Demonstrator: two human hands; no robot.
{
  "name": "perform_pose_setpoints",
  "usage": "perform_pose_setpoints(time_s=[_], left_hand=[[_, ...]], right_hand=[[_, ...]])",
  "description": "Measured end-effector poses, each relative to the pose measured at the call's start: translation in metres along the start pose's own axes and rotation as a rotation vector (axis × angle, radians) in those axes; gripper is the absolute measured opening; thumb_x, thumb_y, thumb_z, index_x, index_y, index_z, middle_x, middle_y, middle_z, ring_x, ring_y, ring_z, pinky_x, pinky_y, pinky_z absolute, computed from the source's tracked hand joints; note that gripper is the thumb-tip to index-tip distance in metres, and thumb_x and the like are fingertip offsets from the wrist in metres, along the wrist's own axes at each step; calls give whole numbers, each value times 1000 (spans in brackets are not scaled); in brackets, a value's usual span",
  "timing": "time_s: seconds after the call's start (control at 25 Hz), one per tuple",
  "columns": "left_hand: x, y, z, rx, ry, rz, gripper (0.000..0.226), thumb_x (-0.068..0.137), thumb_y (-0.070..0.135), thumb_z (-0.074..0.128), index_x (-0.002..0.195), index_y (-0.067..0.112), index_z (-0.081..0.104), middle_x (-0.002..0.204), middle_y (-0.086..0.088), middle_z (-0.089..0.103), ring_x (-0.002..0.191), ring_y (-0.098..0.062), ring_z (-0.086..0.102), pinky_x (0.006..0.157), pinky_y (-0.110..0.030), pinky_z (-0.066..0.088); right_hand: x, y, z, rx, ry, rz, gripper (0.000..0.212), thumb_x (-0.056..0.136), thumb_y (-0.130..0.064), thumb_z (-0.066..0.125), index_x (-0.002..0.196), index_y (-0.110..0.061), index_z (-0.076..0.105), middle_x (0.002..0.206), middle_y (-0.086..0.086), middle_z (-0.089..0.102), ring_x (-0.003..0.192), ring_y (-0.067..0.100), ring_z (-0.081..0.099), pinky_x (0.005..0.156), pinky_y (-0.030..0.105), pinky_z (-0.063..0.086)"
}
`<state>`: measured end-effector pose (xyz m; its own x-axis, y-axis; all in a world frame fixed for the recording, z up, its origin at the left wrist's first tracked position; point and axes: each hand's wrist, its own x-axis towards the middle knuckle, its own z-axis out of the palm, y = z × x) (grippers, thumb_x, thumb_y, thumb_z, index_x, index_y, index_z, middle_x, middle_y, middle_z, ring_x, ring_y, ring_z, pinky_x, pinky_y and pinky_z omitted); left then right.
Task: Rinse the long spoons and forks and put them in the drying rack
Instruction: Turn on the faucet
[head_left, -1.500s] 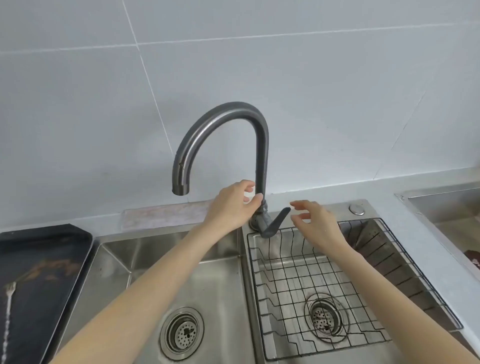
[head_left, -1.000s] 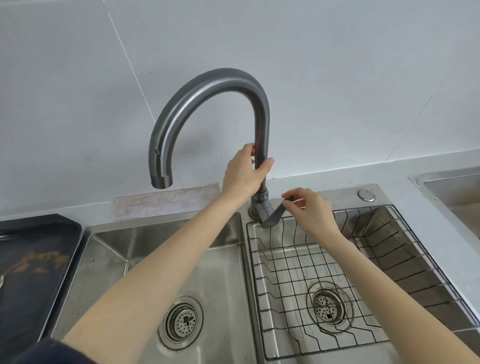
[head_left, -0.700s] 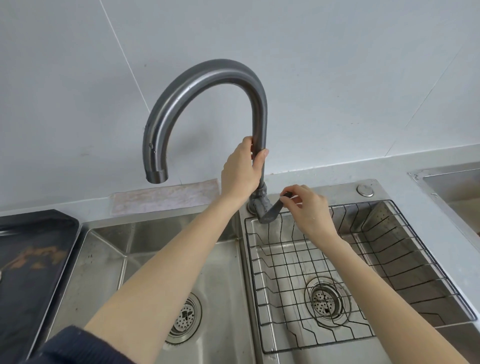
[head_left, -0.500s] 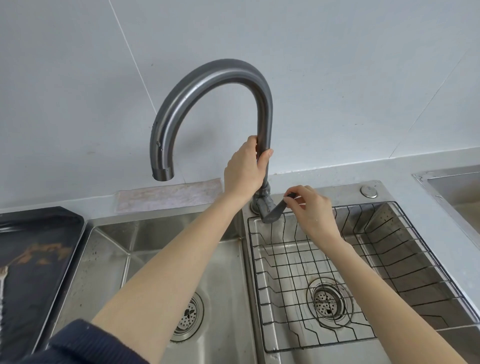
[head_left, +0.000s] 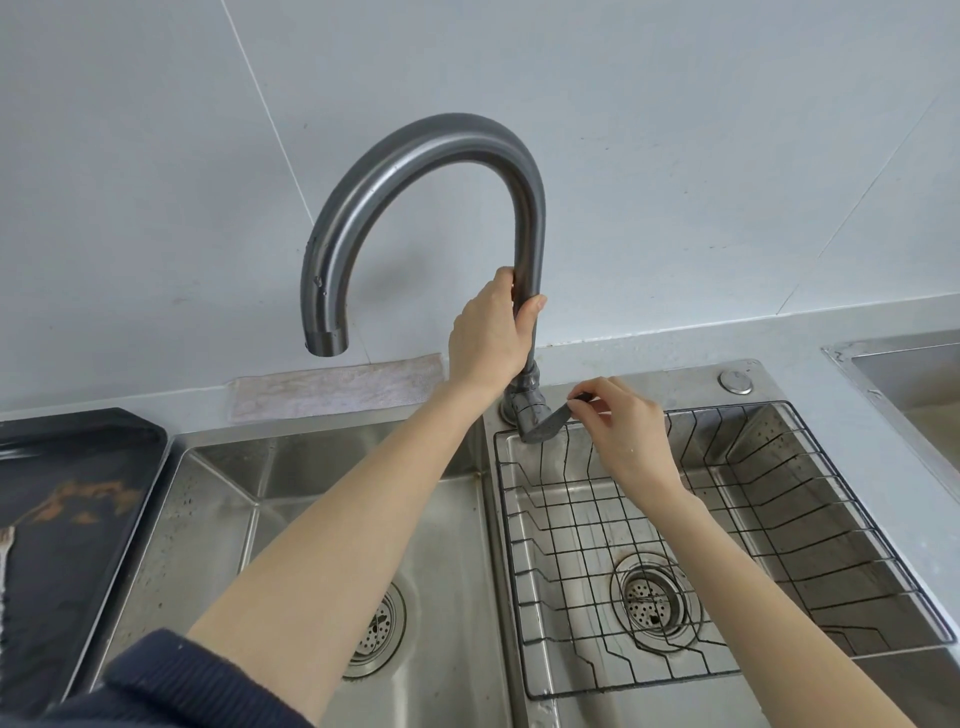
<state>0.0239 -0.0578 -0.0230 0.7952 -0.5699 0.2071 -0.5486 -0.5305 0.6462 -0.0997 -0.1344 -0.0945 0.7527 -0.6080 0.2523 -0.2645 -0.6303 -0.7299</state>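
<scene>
Left hand: the left hand (head_left: 488, 338) is wrapping around the upright neck of the gooseneck faucet (head_left: 530, 218), fingers closed on it, just above the base.
Right hand: the right hand (head_left: 623, 431) is pinching the tip of the faucet lever (head_left: 550, 423) between thumb and fingers, at the back left corner of the right basin.
Water: no stream is showing at the spout (head_left: 326, 340), which is hanging over the back edge of the left basin (head_left: 311, 499).
Drying rack: the black wire drying rack (head_left: 701, 530) is sitting inside the right basin, with nothing in it.
Cutlery: one fork (head_left: 5, 551) is lying on the dark tray (head_left: 78, 467) at the far left edge of the view; the spoons I cannot see.
Risk, flow: if the lever is lifted too fast, I think the water is hitting the steel bottom hard and splashing on the rolled sleeve (head_left: 171, 680).
Risk, spout: the holding hand may swing the neck, so the stream could land on the rim between the basins or on the counter.
Risk, reach: both hands are busy and the fork is well apart, so reaching across under running water may wet the tray.
</scene>
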Motion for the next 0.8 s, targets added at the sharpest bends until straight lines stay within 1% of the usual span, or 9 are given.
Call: perform_pose_setpoints(time_s=[0.08,0.12,0.2,0.32,0.44,0.52,0.64,0.72,0.8], left_hand=[[0,0,0,2,1,1,34,94,31,46,114,4,49,110,-11,66,99,-30,64,82,-41,50],[0,0,1,4,3,0,34,94,30,46,114,4,49,111,-11,67,99,-31,64,82,-41,49],[1,0,1,8,7,0,34,94,31,46,114,3,49,110,-11,67,99,-32,64,83,-40,49],[1,0,2,6,12,-8,34,94,31,47,113,4,50,109,-11,67,98,-32,64,84,-41,50],[0,1,2,-1,17,-16,34,94,31,47,113,4,50,110,-10,67,98,-31,64,84,-40,49],[-1,1,3,-20,21,-26,34,94,31,47,116,5,50,111,-10,67,100,-29,64,84,-39,49],[-3,3,0,-78,7,-51,36,93,28,49,123,7,50,118,-8,66,105,-27,64,88,-37,49],[-8,3,-4,-63,-21,-46,39,94,24,48,129,10,47,123,-8,64,109,-26,62,90,-37,48],[-19,1,-9,1,-68,-26,45,94,25,47,137,13,39,127,-7,61,114,-26,60,91,-37,47]], right_hand=[[-2,1,0,-3,6,2,9,86,-7,61,89,-1,67,90,12,69,78,23,65,69,23,46],[-3,1,1,-3,7,4,9,86,-7,61,89,-1,67,90,11,69,77,23,65,68,20,46],[-5,2,1,4,4,8,8,86,-6,61,88,-1,67,89,11,68,78,23,65,64,10,42],[-5,2,0,8,-7,22,8,86,-7,61,88,-2,67,89,9,68,79,22,65,65,1,40],[-5,0,0,12,-5,29,8,86,-7,61,88,-2,68,90,10,68,78,21,65,65,-1,40],[-6,-2,-1,18,-3,35,9,86,-6,61,89,-1,68,92,10,68,78,21,65,64,4,42],[-7,-7,-4,1,-18,68,14,87,-8,59,97,-4,68,99,10,68,83,19,65,74,21,48],[-10,-11,-8,-51,-61,78,23,89,-12,58,110,-9,64,110,8,66,94,19,63,82,31,53],[-16,-15,-13,-119,-121,68,35,90,-17,55,125,-14,56,123,4,61,111,21,57,89,36,50]])
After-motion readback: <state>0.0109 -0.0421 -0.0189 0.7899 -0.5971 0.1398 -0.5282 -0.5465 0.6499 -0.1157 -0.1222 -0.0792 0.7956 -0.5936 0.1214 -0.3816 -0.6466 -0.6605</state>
